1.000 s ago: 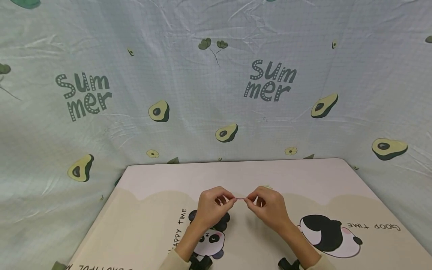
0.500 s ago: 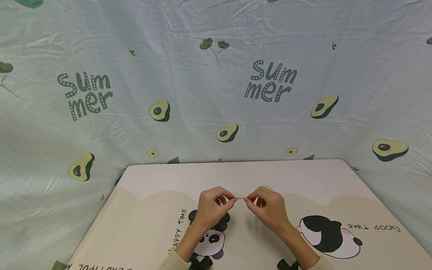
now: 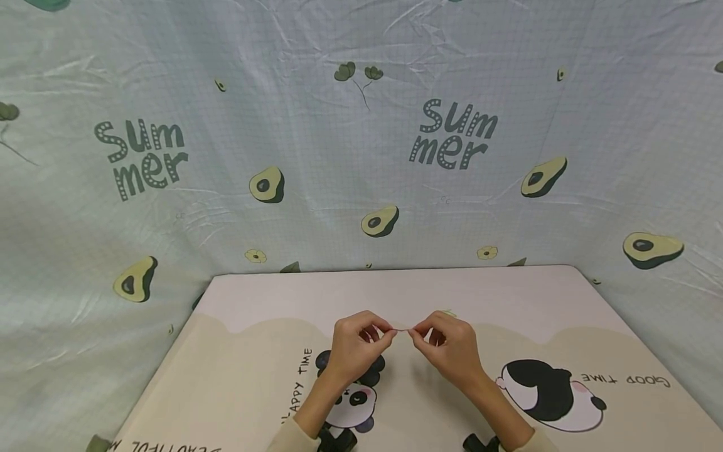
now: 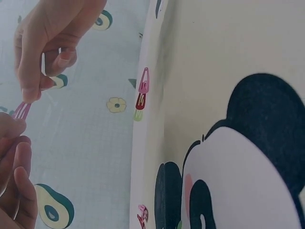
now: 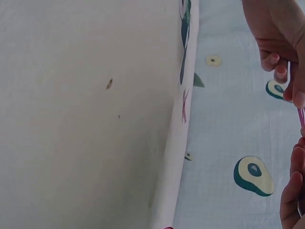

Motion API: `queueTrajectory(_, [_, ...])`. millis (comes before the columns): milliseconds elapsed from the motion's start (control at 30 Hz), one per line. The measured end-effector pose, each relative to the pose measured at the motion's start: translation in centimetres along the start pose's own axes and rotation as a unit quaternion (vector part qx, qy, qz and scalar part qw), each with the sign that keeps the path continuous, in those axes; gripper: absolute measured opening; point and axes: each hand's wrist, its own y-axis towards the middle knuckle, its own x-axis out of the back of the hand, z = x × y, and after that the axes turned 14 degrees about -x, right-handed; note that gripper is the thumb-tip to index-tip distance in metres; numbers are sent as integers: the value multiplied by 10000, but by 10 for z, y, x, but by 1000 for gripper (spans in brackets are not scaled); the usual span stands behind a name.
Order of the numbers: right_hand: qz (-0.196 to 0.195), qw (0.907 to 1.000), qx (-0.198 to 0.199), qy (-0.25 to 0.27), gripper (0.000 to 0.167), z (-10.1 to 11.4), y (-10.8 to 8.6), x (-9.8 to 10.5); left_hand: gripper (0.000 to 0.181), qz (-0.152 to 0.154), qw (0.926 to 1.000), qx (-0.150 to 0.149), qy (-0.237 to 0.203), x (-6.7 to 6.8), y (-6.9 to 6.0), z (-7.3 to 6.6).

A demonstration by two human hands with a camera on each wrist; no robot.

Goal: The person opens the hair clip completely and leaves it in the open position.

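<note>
A small pink snap hair clip (image 3: 401, 330) is held level between both hands above the table. My left hand (image 3: 357, 345) pinches one end between thumb and fingertips, and my right hand (image 3: 449, 345) pinches the other. The left wrist view shows slots in the pink clip (image 4: 21, 110), with the left hand (image 4: 16, 167) below it and the right hand (image 4: 52, 43) above. In the right wrist view only part of the clip (image 5: 301, 117) shows at the edge. Fingertips hide both its ends.
Near the table's far edge lie a pink clip (image 4: 144, 81), a red clip (image 4: 140, 101) and a light green clip (image 4: 138, 115). Another pinkish piece (image 4: 143, 214) lies further along. The table (image 3: 248, 376) has printed animals. A patterned sheet (image 3: 316, 138) hangs behind.
</note>
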Motion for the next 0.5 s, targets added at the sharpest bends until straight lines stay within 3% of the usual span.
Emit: queueTrajectory(500, [-69, 9998, 2, 160, 20, -3, 2, -2, 9, -71, 9985, 405, -365, -4, -1, 0])
